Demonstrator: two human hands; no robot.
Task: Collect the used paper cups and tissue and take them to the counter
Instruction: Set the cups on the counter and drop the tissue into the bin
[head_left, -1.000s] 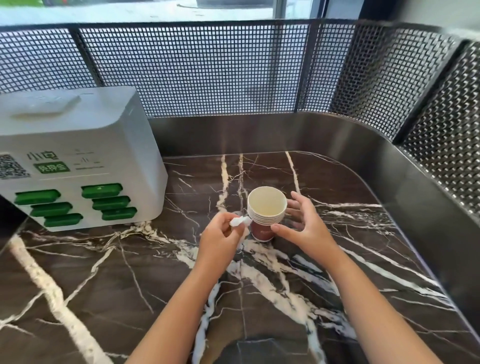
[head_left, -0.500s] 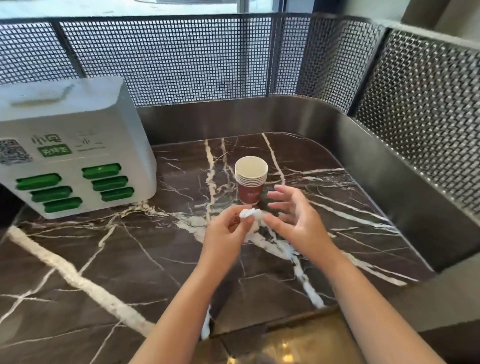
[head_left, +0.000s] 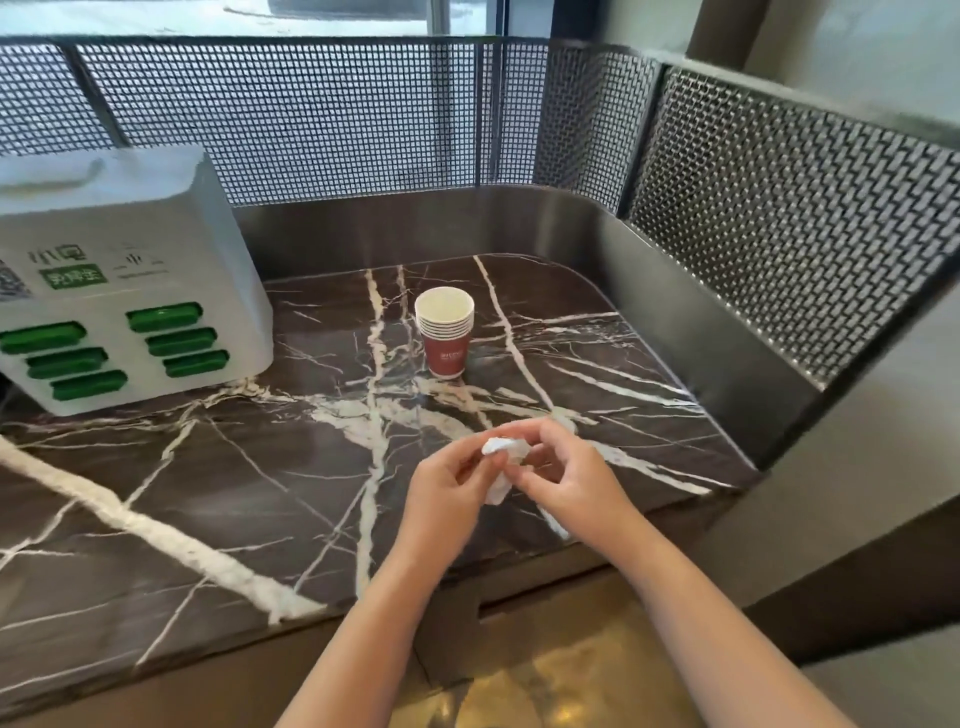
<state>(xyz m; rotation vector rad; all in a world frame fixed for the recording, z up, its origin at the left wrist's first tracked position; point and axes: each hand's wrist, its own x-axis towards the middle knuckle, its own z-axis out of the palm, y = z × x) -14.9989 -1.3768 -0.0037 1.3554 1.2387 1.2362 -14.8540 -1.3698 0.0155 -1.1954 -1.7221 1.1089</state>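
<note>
Above the near edge of the table (head_left: 208, 493), the left hand (head_left: 447, 488) and right hand (head_left: 566, 483) both pinch the crumpled white tissue (head_left: 501, 452), fingers curled round it. Nested red paper cups (head_left: 445, 332) stand upright farther back, touched by neither hand. Judged progress: cups stacked, tissue gathered; lifting the stack and carrying everything to the counter remain. Surroundings: dark white-veined marble top, steel upstand (head_left: 415, 228), perforated mesh screen (head_left: 337, 119), white power-bank rental station (head_left: 130, 234) at left.
</note>
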